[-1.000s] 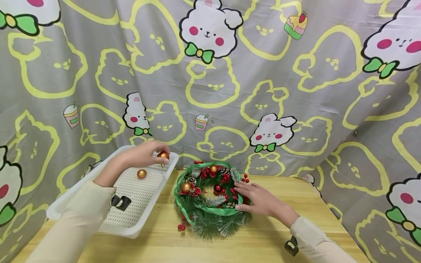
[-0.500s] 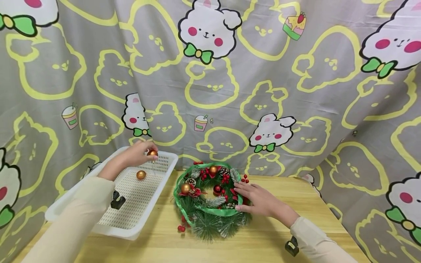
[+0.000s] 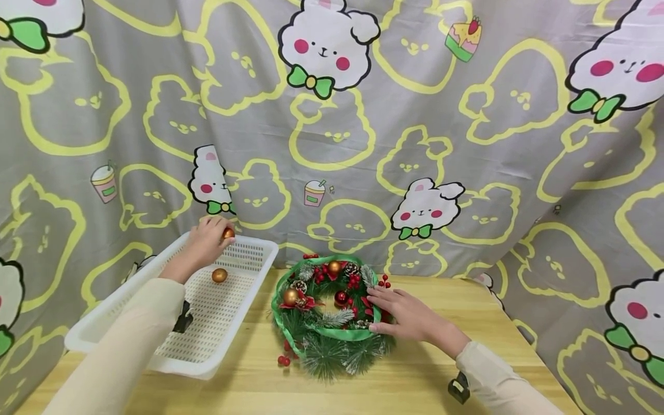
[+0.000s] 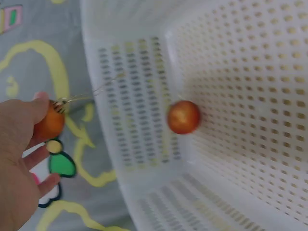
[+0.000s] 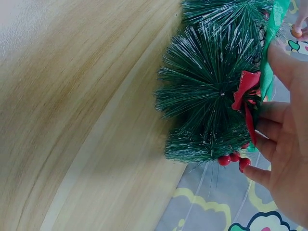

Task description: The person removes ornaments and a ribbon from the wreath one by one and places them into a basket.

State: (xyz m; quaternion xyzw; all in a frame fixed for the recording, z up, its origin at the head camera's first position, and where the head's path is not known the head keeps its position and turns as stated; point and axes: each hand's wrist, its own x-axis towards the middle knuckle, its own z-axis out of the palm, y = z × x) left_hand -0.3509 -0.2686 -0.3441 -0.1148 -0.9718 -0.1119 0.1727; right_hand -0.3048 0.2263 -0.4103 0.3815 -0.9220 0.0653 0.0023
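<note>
My left hand (image 3: 208, 235) holds a shiny copper-gold Christmas bauble (image 3: 229, 233) above the far end of the white plastic basket (image 3: 248, 302). In the left wrist view, thumb and fingers grip that bauble (image 4: 49, 123), and a thin hanging thread trails from its cap. A second copper bauble (image 3: 219, 275) lies in the basket. On the table rests a green Christmas wreath (image 3: 325, 354) with green ribbon (image 3: 342, 334), pinecones, red berries and baubles. My right hand (image 3: 410, 317) rests on its right side with extended fingers, touching the ribbon and needles.
The wooden table (image 3: 415, 380) extends in front of and to the right of the wreath. A grey patterned curtain (image 3: 353, 184) hangs close behind the basket and wreath. Black wrist mounts (image 3: 459, 387) sit at both sleeves.
With the bauble in its grip, my left hand has moved leftward from the basket's far right corner along its far end. My right hand has stayed on the wreath.
</note>
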